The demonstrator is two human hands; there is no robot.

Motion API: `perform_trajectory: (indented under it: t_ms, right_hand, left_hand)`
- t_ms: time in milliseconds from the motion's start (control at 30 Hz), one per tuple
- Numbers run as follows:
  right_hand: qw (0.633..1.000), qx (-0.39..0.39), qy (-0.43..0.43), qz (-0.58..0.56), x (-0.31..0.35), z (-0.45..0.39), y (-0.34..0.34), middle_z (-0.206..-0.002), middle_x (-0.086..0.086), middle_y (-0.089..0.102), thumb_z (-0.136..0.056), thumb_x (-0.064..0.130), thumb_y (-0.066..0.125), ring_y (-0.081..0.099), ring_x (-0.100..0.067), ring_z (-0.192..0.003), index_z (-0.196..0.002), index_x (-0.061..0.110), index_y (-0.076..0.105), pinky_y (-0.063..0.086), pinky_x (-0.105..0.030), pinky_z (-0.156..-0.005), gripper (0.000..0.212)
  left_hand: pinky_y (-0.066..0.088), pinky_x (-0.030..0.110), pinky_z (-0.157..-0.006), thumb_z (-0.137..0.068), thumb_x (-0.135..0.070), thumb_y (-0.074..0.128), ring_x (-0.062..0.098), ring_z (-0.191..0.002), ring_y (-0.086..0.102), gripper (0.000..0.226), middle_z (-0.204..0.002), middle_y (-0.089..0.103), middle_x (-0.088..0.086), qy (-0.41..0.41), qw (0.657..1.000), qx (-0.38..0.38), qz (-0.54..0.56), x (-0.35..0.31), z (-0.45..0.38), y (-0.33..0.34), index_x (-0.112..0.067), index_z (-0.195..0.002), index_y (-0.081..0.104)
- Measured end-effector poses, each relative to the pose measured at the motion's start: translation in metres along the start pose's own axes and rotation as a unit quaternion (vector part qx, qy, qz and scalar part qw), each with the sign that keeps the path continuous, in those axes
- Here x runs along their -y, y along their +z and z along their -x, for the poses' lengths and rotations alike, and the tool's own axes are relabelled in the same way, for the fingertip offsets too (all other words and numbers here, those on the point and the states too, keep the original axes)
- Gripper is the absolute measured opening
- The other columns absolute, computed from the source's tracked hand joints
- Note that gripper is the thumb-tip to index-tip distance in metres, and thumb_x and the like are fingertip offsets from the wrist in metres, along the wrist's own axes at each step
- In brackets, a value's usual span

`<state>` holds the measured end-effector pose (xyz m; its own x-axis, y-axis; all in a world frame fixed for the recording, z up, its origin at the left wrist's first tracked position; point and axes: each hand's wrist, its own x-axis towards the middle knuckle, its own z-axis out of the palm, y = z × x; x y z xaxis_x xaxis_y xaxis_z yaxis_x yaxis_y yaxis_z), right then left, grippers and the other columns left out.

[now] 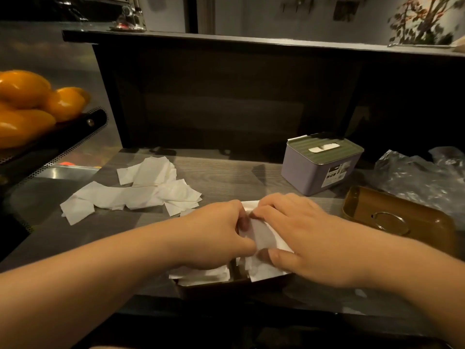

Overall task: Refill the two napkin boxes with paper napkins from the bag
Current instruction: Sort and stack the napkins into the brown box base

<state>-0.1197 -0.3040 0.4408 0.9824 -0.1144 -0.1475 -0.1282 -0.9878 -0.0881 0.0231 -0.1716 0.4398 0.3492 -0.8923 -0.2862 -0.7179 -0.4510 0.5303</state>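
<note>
A dark open napkin box (234, 285) sits at the counter's near edge, holding white napkins (261, 238). My left hand (214, 235) and my right hand (302, 235) are both over the box, fingers pinched on the white napkins and pressing them into it. A lavender napkin box (317, 170) with its green slotted lid on stands behind to the right. A brown lid (397, 217) with a metal ring lies to the right of the open box. The crumpled clear plastic bag (422, 177) lies at the far right.
Several loose white napkins (136, 190) are strewn on the wooden counter (226, 177) to the left. Orange fruit (30, 104) is piled on a perforated metal rack at the far left. A dark back panel and a shelf rise behind the counter.
</note>
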Motion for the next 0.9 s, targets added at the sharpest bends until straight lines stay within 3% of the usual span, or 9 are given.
perform_trajectory:
  t_ms: [100,233,433,500,567,633,800,900]
  right_hand:
    - [0.998,0.06,-0.012,-0.012,-0.007,-0.003,-0.003,-0.145,0.019,0.021,-0.096,0.063,0.049,0.028,-0.004,-0.13,-0.153,0.038,0.018,0.028,-0.022,-0.11,0.07]
    - [0.998,0.058,-0.019,-0.021,-0.007,-0.008,0.008,-0.139,0.014,0.023,-0.095,0.061,0.055,0.034,-0.005,-0.122,-0.148,0.032,0.026,0.038,-0.025,-0.106,0.067]
    - [0.993,0.113,-0.007,-0.022,-0.007,-0.01,-0.012,-0.123,0.024,0.027,-0.094,0.064,0.054,0.038,0.012,-0.096,-0.137,0.041,0.029,0.036,-0.014,-0.077,0.055]
    - [0.993,0.118,-0.009,-0.026,-0.006,-0.01,-0.028,-0.122,0.028,0.031,-0.09,0.073,0.046,0.039,0.016,-0.102,-0.137,0.046,0.029,0.038,-0.014,-0.085,0.057]
    - [0.994,0.102,0.0,-0.028,-0.003,-0.01,-0.046,-0.13,0.031,0.032,-0.083,0.082,0.036,0.036,0.012,-0.118,-0.143,0.05,0.028,0.037,-0.02,-0.103,0.068]
    - [0.997,0.063,0.007,-0.032,0.005,-0.012,-0.063,-0.133,0.034,0.033,-0.08,0.085,0.031,0.034,0.01,-0.124,-0.143,0.055,0.027,0.035,-0.023,-0.108,0.069]
    - [0.998,-0.052,-0.023,-0.003,0.036,-0.055,-0.085,-0.114,0.027,0.047,-0.094,0.067,0.041,0.049,0.006,-0.105,-0.126,0.049,0.046,0.04,-0.012,-0.082,0.037]
    - [0.999,-0.038,-0.024,0.006,0.043,-0.108,-0.073,-0.106,0.018,0.057,-0.099,0.054,0.053,0.058,-0.004,-0.098,-0.121,0.037,0.057,0.05,-0.021,-0.086,0.027]
  left_hand:
    - [0.048,0.028,-0.071,-0.083,-0.04,0.063,0.007,-0.08,0.055,0.025,-0.093,0.058,-0.011,0.003,1.0,-0.009,-0.023,0.004,-0.002,0.004,-0.033,-0.102,0.048]
    - [0.038,0.021,-0.063,-0.084,-0.04,0.062,0.003,-0.079,0.051,0.029,-0.091,0.054,-0.012,0.008,0.998,-0.018,-0.054,0.006,-0.004,0.012,-0.032,-0.105,0.045]
    - [0.048,0.02,-0.073,-0.087,-0.04,0.066,0.002,-0.082,0.057,0.024,-0.092,0.06,-0.012,0.032,0.999,-0.014,-0.013,0.008,0.0,0.001,-0.034,-0.107,0.053]
    - [0.049,0.019,-0.072,-0.086,-0.042,0.069,0.001,-0.081,0.06,0.021,-0.091,0.063,-0.013,0.044,0.999,-0.022,0.011,0.008,0.003,-0.01,-0.036,-0.102,0.058]
    - [0.05,0.018,-0.07,-0.085,-0.043,0.07,-0.001,-0.077,0.062,0.016,-0.087,0.066,-0.014,0.056,0.997,-0.039,0.033,0.008,0.008,-0.018,-0.037,-0.097,0.062]
    - [0.054,0.021,-0.071,-0.085,-0.044,0.069,-0.002,-0.076,0.064,0.013,-0.084,0.069,-0.014,0.065,0.995,-0.054,0.052,0.009,0.015,-0.029,-0.038,-0.094,0.062]
    - [0.053,0.023,-0.066,-0.088,-0.036,0.066,-0.001,-0.07,0.067,0.003,-0.079,0.071,-0.015,0.055,0.982,-0.15,0.101,0.035,0.033,-0.069,-0.033,-0.09,0.065]
    - [0.053,0.028,-0.063,-0.09,-0.034,0.065,0.005,-0.067,0.066,0.004,-0.073,0.07,-0.006,0.005,0.964,-0.251,0.092,0.073,0.032,-0.085,-0.031,-0.087,0.066]
